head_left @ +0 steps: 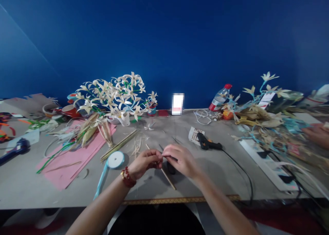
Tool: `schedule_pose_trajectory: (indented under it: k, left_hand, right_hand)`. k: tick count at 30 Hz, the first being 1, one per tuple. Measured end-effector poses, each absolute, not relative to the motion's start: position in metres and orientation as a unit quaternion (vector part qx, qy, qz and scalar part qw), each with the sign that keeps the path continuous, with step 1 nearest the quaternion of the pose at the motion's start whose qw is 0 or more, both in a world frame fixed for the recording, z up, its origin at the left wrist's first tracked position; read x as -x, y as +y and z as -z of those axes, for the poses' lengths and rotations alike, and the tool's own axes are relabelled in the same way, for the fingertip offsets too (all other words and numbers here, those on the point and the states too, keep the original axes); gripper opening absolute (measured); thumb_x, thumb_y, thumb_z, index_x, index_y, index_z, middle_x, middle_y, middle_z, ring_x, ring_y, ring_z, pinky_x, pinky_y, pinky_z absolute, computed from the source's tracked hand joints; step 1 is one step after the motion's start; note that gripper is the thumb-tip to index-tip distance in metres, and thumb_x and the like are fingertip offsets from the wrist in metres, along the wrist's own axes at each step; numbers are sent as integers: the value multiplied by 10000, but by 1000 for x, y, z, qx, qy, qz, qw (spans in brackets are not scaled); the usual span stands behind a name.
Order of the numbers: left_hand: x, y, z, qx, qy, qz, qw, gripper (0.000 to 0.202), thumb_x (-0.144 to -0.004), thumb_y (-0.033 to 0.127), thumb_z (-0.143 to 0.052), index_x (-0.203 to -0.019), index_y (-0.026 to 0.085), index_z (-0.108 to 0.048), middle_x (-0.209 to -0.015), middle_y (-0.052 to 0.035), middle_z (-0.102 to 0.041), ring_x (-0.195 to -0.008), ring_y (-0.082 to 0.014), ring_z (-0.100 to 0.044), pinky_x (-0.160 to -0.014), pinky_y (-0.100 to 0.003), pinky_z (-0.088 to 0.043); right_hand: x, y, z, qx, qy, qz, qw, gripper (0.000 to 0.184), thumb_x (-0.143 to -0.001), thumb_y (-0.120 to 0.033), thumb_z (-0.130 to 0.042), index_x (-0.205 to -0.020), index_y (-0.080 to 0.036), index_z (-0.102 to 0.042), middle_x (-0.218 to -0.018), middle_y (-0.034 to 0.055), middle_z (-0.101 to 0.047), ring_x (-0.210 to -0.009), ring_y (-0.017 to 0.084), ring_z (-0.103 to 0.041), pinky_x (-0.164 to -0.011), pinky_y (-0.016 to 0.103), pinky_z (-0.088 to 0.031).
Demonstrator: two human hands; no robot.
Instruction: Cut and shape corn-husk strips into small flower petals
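Observation:
My left hand (146,163), with a red bead bracelet (128,177) at the wrist, is closed in a pinch. Its fingertips meet those of my right hand (183,160), also closed, above the middle of the table's near side. Whatever they pinch is too small or too covered to make out. Just below the fingers lies a thin wooden stick (168,180), slanting toward me. Dark handles (171,168), perhaps of scissors, rest partly hidden under my right hand. Pale dry strips (137,148) lie beyond my left hand, and a roll of light-blue tape (115,159) is left of it.
A black glue gun (208,142) with its cable lies to the right, near a white power strip (268,166). Pale husk flowers (123,94) stand at the back left, behind pink paper (66,170). A bottle (219,98) stands behind; another person's hand (317,135) is far right.

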State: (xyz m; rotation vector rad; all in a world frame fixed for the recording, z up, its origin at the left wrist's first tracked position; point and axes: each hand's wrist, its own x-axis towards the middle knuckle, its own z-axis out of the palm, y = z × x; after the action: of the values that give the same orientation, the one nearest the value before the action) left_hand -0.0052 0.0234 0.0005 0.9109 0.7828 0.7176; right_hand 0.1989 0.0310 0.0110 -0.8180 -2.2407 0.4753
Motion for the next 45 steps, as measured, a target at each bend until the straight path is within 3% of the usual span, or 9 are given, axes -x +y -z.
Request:
schedule_pose_trajectory:
  k: [4, 8, 14, 18, 22, 28, 32, 36, 45]
  left_hand:
    - [6, 23, 0, -461, 385, -362, 713, 256, -779, 361, -733, -761, 133, -619, -668, -6, -630, -631, -96, -566, -669, -228, -444]
    - [15, 26, 0, -541, 417, -390, 617, 258, -818, 377, -690, -768, 132, -623, -672, -2, -617, -629, -98, -542, -649, -228, -433]
    - [23, 33, 5, -567, 460, -412, 545, 231, -841, 369, -651, -843, 140, -624, -654, 16, -593, -564, -92, -527, -578, -221, -421]
    - [23, 33, 5, -588, 458, -397, 536, 201, -849, 343, -632, -859, 142, -631, -673, 5, -606, -585, -100, -536, -587, -225, -430]
    - [25, 33, 0, -584, 452, -409, 536, 214, -823, 348, -652, -877, 141, -639, -685, 5, -602, -613, -107, -536, -604, -224, -439]
    - [14, 39, 0, -581, 436, -420, 544, 268, -801, 407, -675, -848, 144, -657, -659, 11, -584, -596, -109, -519, -584, -222, -424]
    - [7, 43, 7, -562, 438, -433, 553, 304, -784, 440, -689, -806, 138, -654, -628, 13, -578, -569, -106, -508, -572, -225, -407]
    - [7, 47, 13, -527, 448, -454, 562, 307, -762, 432, -704, -788, 132, -643, -605, 13, -580, -557, -108, -514, -571, -228, -410]
    - [9, 50, 33, -533, 456, -442, 560, 196, -788, 323, -677, -753, 137, -625, -624, 22, -555, -568, -97, -479, -551, -208, -362]
  right_hand:
    - [-213, 30, -5, 396, -841, -166, 329, 156, -943, -217, -535, -1064, -217, -634, -1082, 88, -672, -960, 215, -634, -834, 324, -480]
    - [-223, 19, 4, 510, -816, -166, 217, 112, -875, -298, -633, -898, -189, -627, -902, 65, -675, -831, 226, -635, -712, 309, -470]
    - [-182, -4, 13, 500, -848, -153, 89, 220, -838, -379, -657, -910, -172, -659, -978, 112, -678, -987, 289, -598, -807, 351, -448]
    - [-161, 1, 14, 573, -799, -176, 42, 166, -853, -219, -557, -948, -134, -663, -970, 163, -699, -903, 283, -651, -744, 338, -440]
    - [-175, 13, 12, 562, -795, -217, 68, 87, -804, -205, -588, -843, -178, -660, -846, 69, -720, -816, 216, -668, -685, 271, -432]
    - [-190, 35, 16, 489, -641, -505, 307, 114, -836, -297, -585, -816, -187, -566, -664, -15, -635, -569, 142, -621, -547, 238, -466]
    - [-179, 48, 18, 419, -589, -555, 412, 185, -826, -333, -627, -917, -190, -552, -682, -38, -587, -521, 100, -549, -502, 208, -450]
    - [-167, 55, 20, 407, -613, -551, 393, 213, -881, -389, -590, -961, -203, -523, -658, -58, -553, -420, 61, -399, -381, 168, -305]
    - [-167, 60, 41, 425, -694, -482, 325, 382, -928, -520, -525, -721, -201, -487, -569, -56, -458, -521, 104, -444, -475, 204, -327]
